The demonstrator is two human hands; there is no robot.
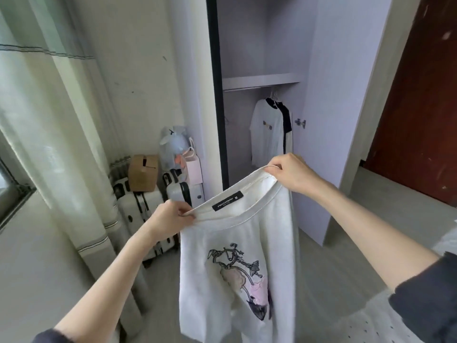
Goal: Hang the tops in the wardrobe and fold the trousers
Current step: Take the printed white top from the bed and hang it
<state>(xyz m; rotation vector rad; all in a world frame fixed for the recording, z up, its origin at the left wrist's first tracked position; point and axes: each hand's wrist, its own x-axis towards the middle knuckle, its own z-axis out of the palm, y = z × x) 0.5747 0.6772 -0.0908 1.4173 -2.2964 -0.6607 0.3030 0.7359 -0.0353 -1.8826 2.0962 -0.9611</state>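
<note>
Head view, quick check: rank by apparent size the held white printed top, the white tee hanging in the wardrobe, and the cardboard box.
1. Held white printed top, though nearness to the camera inflates it.
2. Hanging white tee.
3. Cardboard box.

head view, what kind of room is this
Most likely a bedroom or dressing corner at home: an open wardrobe with tops hung on its rail, suitcases stacked by the wall, and a long curtain at the window.
</note>
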